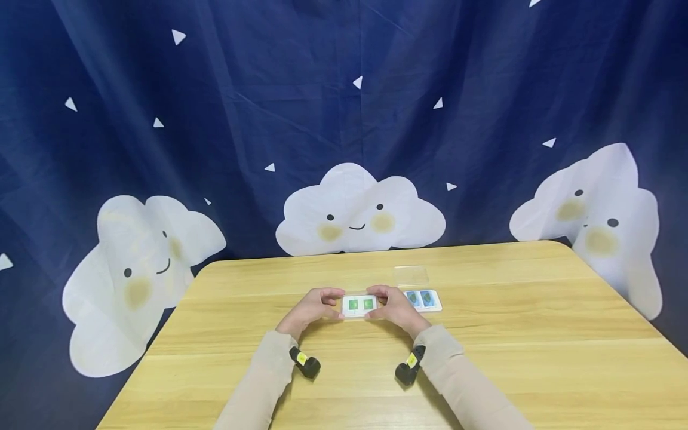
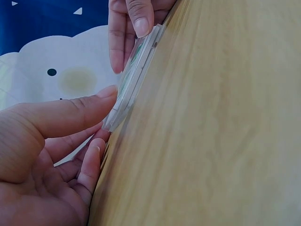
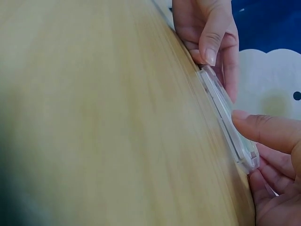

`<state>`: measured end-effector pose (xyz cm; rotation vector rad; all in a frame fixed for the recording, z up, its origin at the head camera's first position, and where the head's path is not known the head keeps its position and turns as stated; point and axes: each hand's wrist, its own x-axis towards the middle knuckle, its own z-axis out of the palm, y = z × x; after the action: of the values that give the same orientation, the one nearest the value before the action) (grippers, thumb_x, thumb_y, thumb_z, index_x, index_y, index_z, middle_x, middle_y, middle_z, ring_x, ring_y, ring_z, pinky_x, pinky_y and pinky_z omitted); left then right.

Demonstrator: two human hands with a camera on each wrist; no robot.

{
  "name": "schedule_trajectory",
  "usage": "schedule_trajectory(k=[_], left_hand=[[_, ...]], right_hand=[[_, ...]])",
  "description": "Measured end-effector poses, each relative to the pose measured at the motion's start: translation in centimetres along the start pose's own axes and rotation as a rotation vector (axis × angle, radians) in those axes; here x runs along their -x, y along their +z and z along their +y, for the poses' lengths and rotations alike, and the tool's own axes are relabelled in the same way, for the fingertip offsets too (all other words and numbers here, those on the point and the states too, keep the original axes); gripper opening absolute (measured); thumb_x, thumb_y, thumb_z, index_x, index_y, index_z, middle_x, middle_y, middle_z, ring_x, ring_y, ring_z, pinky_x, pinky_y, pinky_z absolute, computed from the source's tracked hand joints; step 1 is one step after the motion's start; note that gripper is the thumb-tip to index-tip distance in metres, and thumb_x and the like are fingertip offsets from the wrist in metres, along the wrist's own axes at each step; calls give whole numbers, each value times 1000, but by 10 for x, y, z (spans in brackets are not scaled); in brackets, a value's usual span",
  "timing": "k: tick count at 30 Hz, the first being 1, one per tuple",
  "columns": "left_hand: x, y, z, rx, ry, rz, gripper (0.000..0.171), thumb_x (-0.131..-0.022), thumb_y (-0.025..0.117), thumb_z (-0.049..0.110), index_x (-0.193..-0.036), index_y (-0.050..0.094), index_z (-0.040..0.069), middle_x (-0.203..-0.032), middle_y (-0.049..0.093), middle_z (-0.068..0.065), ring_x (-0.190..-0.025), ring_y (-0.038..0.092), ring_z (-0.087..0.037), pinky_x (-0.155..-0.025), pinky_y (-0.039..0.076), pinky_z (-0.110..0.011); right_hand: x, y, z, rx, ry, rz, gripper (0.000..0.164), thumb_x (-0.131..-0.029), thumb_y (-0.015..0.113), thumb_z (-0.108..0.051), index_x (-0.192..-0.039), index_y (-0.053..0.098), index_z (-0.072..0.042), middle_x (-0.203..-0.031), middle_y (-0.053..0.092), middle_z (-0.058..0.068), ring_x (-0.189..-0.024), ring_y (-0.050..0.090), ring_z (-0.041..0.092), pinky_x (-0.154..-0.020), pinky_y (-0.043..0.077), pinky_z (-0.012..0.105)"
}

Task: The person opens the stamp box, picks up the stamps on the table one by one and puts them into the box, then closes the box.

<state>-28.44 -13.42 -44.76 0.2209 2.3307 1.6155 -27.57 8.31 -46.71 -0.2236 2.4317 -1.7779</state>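
In the head view, a flat clear plastic case (image 1: 359,306) with a white insert and two green pictures is low over the table, or on it; I cannot tell which. The left hand (image 1: 314,309) holds its left end, and the right hand (image 1: 396,309) grips its right end. Seen from the left wrist, the left thumb (image 2: 77,113) lies at the case's (image 2: 134,80) near end, with fingers below. The right wrist view shows the right thumb (image 3: 270,132) on the edge of the case (image 3: 225,117), fingers curled beneath.
Just right of the right hand lies a second white piece with two blue pictures (image 1: 427,300), partly covered by that hand. Behind it is a clear, flat plastic piece (image 1: 411,275). The wooden table (image 1: 344,382) ends at a dark blue curtain (image 1: 344,119) with printed clouds.
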Motion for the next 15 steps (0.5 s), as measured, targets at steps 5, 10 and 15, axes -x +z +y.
schedule_trajectory(k=[5, 10, 15], left_hand=[[-12, 1, -15, -9, -1, 17, 57, -66, 78, -6, -120, 62, 0, -116, 59, -10, -98, 48, -21, -76, 42, -24], [-12, 1, -14, -21, -4, 17, 55, -65, 79, -4, -118, 64, 3, -115, 60, -8, -98, 48, -21, -79, 42, -26], [-10, 0, -12, -31, -30, 16, 54, -65, 79, -3, -117, 65, 6, -115, 60, -6, -99, 48, -21, -82, 42, -29]], right_hand=[[1, -2, -1, -8, -6, 2, 60, -65, 81, 2, -121, 59, 1, -121, 61, 12, -106, 56, 25, -97, 42, 43], [1, -4, 1, -24, -12, -5, 60, -66, 80, 3, -122, 58, 2, -122, 60, 15, -111, 55, 28, -99, 41, 43], [0, -4, 3, -59, -3, -12, 59, -66, 79, 6, -121, 58, 3, -123, 60, 15, -113, 55, 29, -100, 41, 39]])
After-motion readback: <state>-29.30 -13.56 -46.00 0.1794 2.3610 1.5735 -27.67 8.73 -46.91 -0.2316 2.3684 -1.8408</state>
